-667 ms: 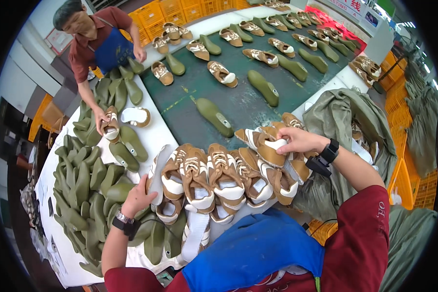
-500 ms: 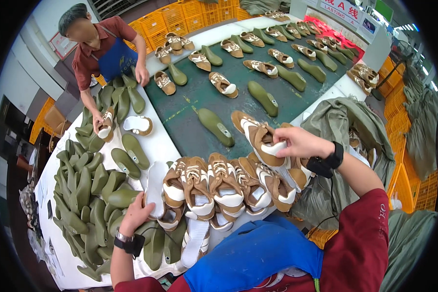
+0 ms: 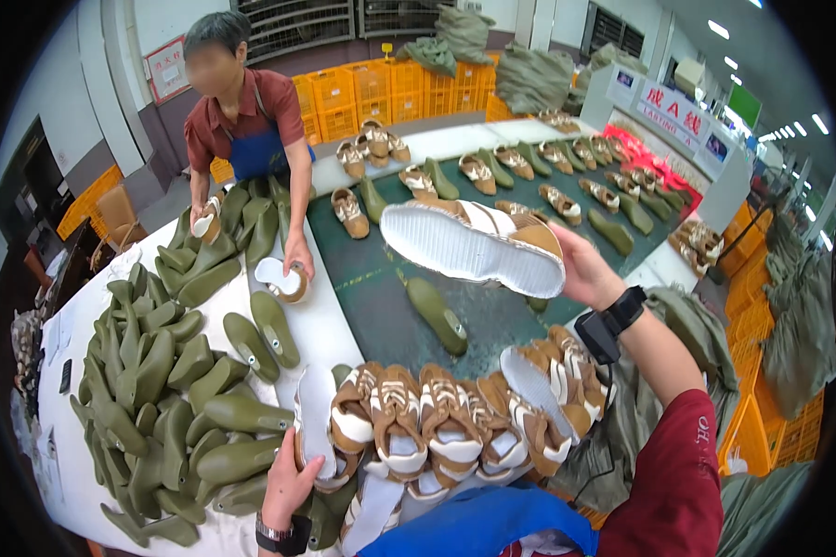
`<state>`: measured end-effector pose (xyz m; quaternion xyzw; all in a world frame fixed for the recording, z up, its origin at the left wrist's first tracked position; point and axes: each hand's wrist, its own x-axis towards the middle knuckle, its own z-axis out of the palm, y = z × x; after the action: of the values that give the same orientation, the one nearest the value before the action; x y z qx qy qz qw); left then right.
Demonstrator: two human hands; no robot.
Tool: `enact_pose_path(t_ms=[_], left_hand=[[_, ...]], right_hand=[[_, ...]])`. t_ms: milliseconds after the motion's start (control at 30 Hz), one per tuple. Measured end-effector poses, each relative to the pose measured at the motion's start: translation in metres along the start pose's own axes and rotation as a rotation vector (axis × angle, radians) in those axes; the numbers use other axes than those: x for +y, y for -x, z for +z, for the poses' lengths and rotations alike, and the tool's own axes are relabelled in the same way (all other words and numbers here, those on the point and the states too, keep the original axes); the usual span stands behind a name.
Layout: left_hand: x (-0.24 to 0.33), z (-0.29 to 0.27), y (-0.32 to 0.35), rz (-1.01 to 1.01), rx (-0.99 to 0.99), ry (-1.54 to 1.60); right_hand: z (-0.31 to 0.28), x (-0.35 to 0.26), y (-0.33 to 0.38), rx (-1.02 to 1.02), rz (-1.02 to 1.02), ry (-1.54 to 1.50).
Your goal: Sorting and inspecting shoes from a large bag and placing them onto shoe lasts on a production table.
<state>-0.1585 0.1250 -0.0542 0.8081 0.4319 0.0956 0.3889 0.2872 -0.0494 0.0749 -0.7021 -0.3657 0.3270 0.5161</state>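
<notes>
My right hand (image 3: 587, 271) is raised over the green belt, its fingers closed on the heel end of a brown-and-white shoe upper (image 3: 474, 246). The white underside of that upper faces me, toe end to the left. Low on the left, my left hand (image 3: 293, 478) grips another shoe upper (image 3: 315, 413), its white bottom also showing, at the left end of a row of brown-and-white shoe uppers (image 3: 450, 413). Just left of that hand lie olive-green shoe lasts (image 3: 237, 461). The fingers of my right hand are partly hidden behind the upper.
A large heap of green lasts (image 3: 144, 399) covers the left of the white table. Across from me a co-worker (image 3: 251, 139) has shoe uppers in both hands. Paired shoes and lasts stand along the green belt (image 3: 362, 265). Orange crates (image 3: 367, 88) and grey-green cloth sacks (image 3: 790, 316) surround the line.
My right hand has lifted a shoe upper and turned its white underside toward me. The view has tilted up. The co-worker's nearer hand has come down onto the upper on the table.
</notes>
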Motion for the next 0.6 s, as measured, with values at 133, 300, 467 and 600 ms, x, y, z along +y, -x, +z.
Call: enact_pose_path(t_ms=[133, 300, 467, 600], left_hand=[[0.001, -0.001, 0.01, -0.003, 0.08, 0.023], [-0.003, 0.008, 0.017, 0.112, 0.155, -0.095], [-0.006, 0.015, 0.012, 0.142, 0.12, -0.058], [0.008, 0.012, 0.018, 0.078, 0.082, 0.025]], right_hand=[[0.011, 0.008, -0.035, -0.121, 0.101, -0.878], [0.035, 0.018, -0.083, -0.12, 0.134, -0.73], [0.076, 0.068, -0.153, -0.279, -0.007, 0.101], [0.144, 0.149, -0.204, -0.298, -0.207, 0.807]])
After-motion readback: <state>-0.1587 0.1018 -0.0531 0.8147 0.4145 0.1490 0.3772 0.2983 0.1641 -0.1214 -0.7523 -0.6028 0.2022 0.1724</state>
